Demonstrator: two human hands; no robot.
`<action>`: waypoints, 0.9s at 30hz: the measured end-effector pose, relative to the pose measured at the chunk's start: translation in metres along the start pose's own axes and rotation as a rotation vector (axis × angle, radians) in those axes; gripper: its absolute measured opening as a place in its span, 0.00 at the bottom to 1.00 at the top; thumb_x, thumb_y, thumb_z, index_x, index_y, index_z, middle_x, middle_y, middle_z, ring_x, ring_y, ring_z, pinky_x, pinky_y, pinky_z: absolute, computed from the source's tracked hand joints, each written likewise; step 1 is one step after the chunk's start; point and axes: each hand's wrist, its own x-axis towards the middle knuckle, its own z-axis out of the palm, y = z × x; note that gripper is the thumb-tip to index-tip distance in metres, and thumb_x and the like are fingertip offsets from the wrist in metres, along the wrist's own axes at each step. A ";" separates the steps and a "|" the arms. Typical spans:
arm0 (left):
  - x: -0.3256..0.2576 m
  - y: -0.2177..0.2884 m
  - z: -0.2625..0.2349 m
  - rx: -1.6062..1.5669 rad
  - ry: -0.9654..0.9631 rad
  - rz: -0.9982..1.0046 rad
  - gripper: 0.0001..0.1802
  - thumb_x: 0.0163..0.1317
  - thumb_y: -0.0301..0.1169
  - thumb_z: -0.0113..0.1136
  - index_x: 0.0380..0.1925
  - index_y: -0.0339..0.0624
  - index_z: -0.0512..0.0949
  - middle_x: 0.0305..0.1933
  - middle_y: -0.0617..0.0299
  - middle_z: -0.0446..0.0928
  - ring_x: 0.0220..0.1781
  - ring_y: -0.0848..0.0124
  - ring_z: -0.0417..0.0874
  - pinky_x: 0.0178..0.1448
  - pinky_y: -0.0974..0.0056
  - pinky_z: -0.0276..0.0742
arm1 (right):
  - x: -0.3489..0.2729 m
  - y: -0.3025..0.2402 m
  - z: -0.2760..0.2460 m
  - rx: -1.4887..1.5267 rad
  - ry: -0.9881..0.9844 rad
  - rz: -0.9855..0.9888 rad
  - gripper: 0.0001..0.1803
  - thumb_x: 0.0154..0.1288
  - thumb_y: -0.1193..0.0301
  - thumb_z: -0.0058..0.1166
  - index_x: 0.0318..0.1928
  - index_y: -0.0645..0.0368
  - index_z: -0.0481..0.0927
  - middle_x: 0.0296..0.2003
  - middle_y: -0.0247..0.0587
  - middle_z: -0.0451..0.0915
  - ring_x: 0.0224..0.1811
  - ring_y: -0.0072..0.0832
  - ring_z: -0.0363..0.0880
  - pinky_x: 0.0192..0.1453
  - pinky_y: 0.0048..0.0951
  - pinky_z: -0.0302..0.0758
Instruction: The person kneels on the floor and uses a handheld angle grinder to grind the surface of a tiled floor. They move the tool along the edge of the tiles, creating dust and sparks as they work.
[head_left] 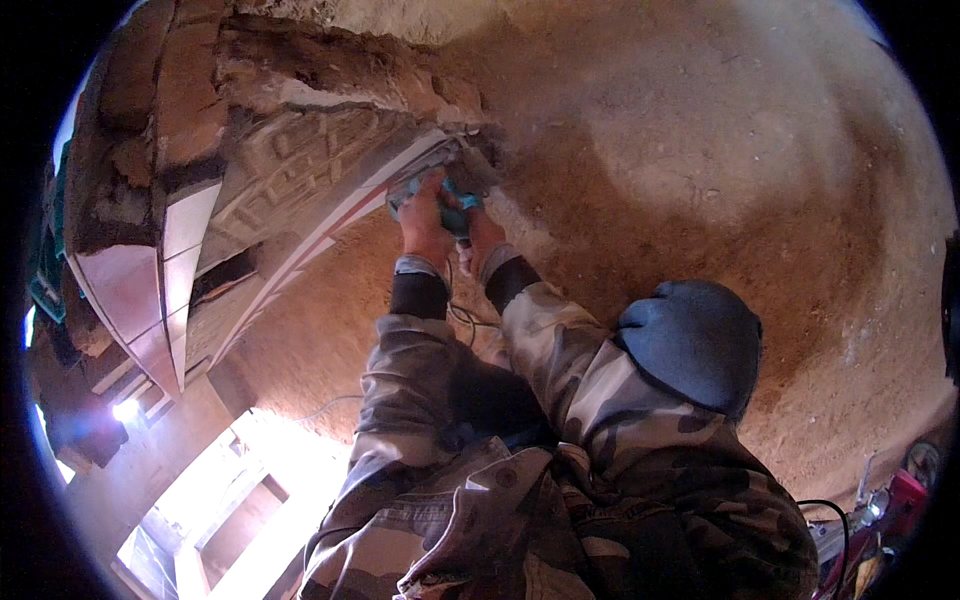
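Both my hands are wrapped round a teal and dark power tool with a cord, which looks like an angle grinder [456, 214]. My left hand [424, 222] is closed on its left side, and my right hand [486, 238] grips it on the right. The tool's front end lies against the far end of a long strip of pale and reddish tiles [345, 212]. Dust blurs that end, so I cannot see a disc. Beyond the strip is a grey-brown surface with raised ridges [300, 170]. The cord [462, 314] trails below my hands.
Pale tiles [192, 235] edge a brown, step-like structure at left. Bare, dusty earth [690, 170] spreads to the right. A rounded dark blue-grey cloth thing [692, 345] overlaps my right sleeve. Bright light fills an opening [245, 490] at lower left; a red machine [903, 500] stands lower right.
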 end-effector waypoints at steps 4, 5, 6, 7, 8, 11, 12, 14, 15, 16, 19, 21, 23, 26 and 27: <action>-0.001 -0.004 -0.004 0.057 0.065 0.011 0.09 0.58 0.33 0.66 0.28 0.41 0.77 0.21 0.61 0.74 0.23 0.67 0.75 0.28 0.61 0.70 | -0.019 -0.022 0.004 -0.243 0.064 -0.089 0.19 0.68 0.51 0.45 0.30 0.50 0.74 0.17 0.36 0.70 0.13 0.27 0.68 0.14 0.35 0.60; 0.000 -0.002 -0.007 0.095 0.081 0.023 0.09 0.58 0.33 0.66 0.27 0.41 0.78 0.22 0.61 0.74 0.23 0.68 0.75 0.28 0.61 0.70 | -0.026 -0.027 0.005 -0.458 0.089 -0.230 0.18 0.69 0.51 0.45 0.30 0.50 0.74 0.17 0.36 0.70 0.14 0.28 0.68 0.14 0.36 0.61; 0.001 -0.001 -0.007 0.136 0.099 0.034 0.09 0.58 0.33 0.66 0.27 0.41 0.78 0.22 0.61 0.75 0.22 0.68 0.75 0.28 0.62 0.70 | -0.029 -0.038 0.008 -0.416 0.094 -0.151 0.17 0.69 0.53 0.45 0.31 0.51 0.74 0.17 0.36 0.70 0.14 0.29 0.68 0.14 0.36 0.61; 0.001 -0.001 -0.009 0.108 0.100 0.045 0.09 0.58 0.33 0.66 0.27 0.41 0.78 0.21 0.61 0.75 0.22 0.68 0.75 0.28 0.62 0.70 | -0.032 -0.049 0.011 -0.374 0.100 -0.072 0.16 0.70 0.54 0.45 0.31 0.51 0.74 0.17 0.37 0.70 0.14 0.29 0.69 0.14 0.36 0.61; -0.002 -0.002 -0.016 0.070 0.113 0.055 0.09 0.58 0.34 0.66 0.26 0.41 0.78 0.21 0.61 0.75 0.22 0.68 0.75 0.28 0.62 0.69 | -0.038 -0.069 0.019 -0.086 0.072 0.230 0.15 0.71 0.56 0.44 0.32 0.52 0.74 0.16 0.38 0.70 0.13 0.30 0.69 0.14 0.37 0.62; 0.000 -0.003 0.003 0.051 0.089 0.025 0.10 0.57 0.34 0.65 0.25 0.41 0.78 0.21 0.61 0.76 0.22 0.68 0.75 0.28 0.62 0.69 | -0.026 -0.075 0.004 0.046 -0.038 0.333 0.13 0.73 0.62 0.41 0.33 0.53 0.73 0.16 0.40 0.71 0.13 0.33 0.70 0.13 0.37 0.63; -0.001 -0.003 0.007 0.053 0.094 0.008 0.10 0.57 0.34 0.65 0.24 0.41 0.78 0.21 0.61 0.76 0.22 0.68 0.75 0.28 0.63 0.69 | -0.024 -0.077 0.001 0.042 -0.051 0.332 0.13 0.73 0.63 0.40 0.33 0.54 0.73 0.16 0.40 0.71 0.12 0.34 0.71 0.13 0.38 0.63; -0.004 -0.003 0.013 0.082 0.108 0.039 0.11 0.57 0.35 0.65 0.23 0.41 0.78 0.21 0.61 0.76 0.22 0.68 0.75 0.29 0.62 0.69 | -0.024 -0.078 -0.004 0.116 -0.030 0.419 0.13 0.74 0.63 0.39 0.33 0.54 0.73 0.15 0.41 0.71 0.11 0.36 0.71 0.14 0.40 0.64; -0.008 0.000 0.013 0.093 0.128 0.058 0.11 0.57 0.35 0.66 0.23 0.41 0.77 0.21 0.60 0.76 0.22 0.68 0.75 0.29 0.62 0.70 | -0.027 -0.082 -0.001 0.063 -0.042 0.428 0.14 0.74 0.63 0.39 0.33 0.54 0.73 0.16 0.42 0.72 0.12 0.36 0.72 0.15 0.42 0.66; -0.007 -0.001 0.009 0.082 0.141 0.037 0.12 0.56 0.36 0.66 0.23 0.40 0.77 0.21 0.60 0.76 0.22 0.68 0.75 0.30 0.61 0.70 | -0.031 -0.086 0.001 0.009 -0.055 0.438 0.14 0.74 0.62 0.39 0.33 0.54 0.73 0.17 0.43 0.73 0.14 0.36 0.73 0.17 0.43 0.68; 0.000 -0.006 0.006 0.086 0.153 0.003 0.13 0.56 0.37 0.66 0.22 0.40 0.77 0.20 0.60 0.76 0.23 0.67 0.75 0.31 0.59 0.71 | -0.029 -0.080 -0.005 -0.478 -0.104 0.214 0.09 0.69 0.63 0.47 0.38 0.55 0.74 0.26 0.47 0.79 0.25 0.38 0.80 0.26 0.44 0.75; 0.005 -0.010 0.000 0.115 0.173 0.019 0.14 0.56 0.38 0.66 0.22 0.40 0.77 0.20 0.60 0.76 0.23 0.67 0.75 0.32 0.58 0.71 | -0.031 -0.075 -0.007 -0.757 -0.045 0.097 0.16 0.58 0.66 0.61 0.44 0.56 0.72 0.34 0.50 0.81 0.35 0.41 0.83 0.34 0.44 0.77; 0.007 -0.012 -0.015 0.108 0.222 0.016 0.09 0.57 0.34 0.66 0.27 0.42 0.78 0.21 0.61 0.75 0.22 0.66 0.76 0.29 0.59 0.73 | -0.035 -0.067 0.000 -0.860 -0.190 0.066 0.22 0.53 0.67 0.65 0.47 0.57 0.72 0.36 0.51 0.82 0.39 0.43 0.83 0.37 0.44 0.78; 0.003 -0.008 -0.005 0.118 0.198 0.077 0.07 0.58 0.33 0.65 0.30 0.43 0.78 0.22 0.62 0.75 0.21 0.66 0.76 0.27 0.59 0.74 | -0.003 -0.022 0.004 0.290 -0.044 0.595 0.32 0.45 0.70 0.71 0.52 0.58 0.71 0.42 0.52 0.81 0.48 0.45 0.82 0.46 0.44 0.79; 0.003 -0.009 0.003 0.129 0.171 0.102 0.07 0.58 0.33 0.65 0.30 0.43 0.78 0.22 0.62 0.75 0.20 0.66 0.76 0.26 0.60 0.74 | 0.006 0.004 -0.003 0.431 -0.033 0.574 0.34 0.44 0.70 0.72 0.53 0.58 0.71 0.44 0.52 0.81 0.50 0.44 0.81 0.48 0.43 0.79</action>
